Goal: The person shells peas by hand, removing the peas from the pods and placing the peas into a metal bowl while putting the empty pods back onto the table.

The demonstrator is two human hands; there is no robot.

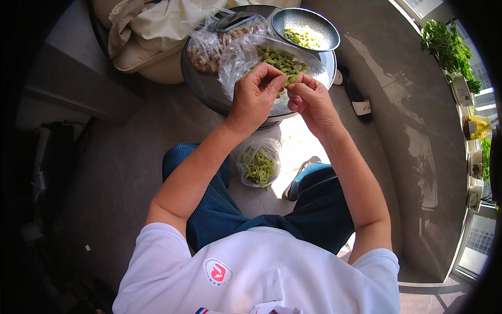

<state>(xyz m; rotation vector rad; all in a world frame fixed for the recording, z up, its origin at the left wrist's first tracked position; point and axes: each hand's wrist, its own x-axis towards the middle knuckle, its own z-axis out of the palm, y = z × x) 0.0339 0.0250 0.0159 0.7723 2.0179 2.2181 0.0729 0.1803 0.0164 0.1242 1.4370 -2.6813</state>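
Note:
Both my hands meet over the near side of a small round table [208, 92]. Between their fingertips is a green soybean pod [291, 79], pinched by my left hand [257, 92] on one side and my right hand [311, 96] on the other. Just beyond lies a heap of unshelled pods [280, 61] on an opened clear plastic bag [237, 66]. A dark speckled bowl [331, 33] at the table's far right holds shelled pale-green beans [304, 37]. On the floor between my legs stands a plastic-lined container [277, 151] with green pods or hulls [259, 168] inside.
A smartphone [231, 21] rests on a clear bag of brown, lumpy pieces [206, 55], possibly peanuts. Behind the table is a cream seat [157, 59] draped with cloth. Slippers [361, 106] lie on the floor at right. Potted plants [447, 51] line the window ledge.

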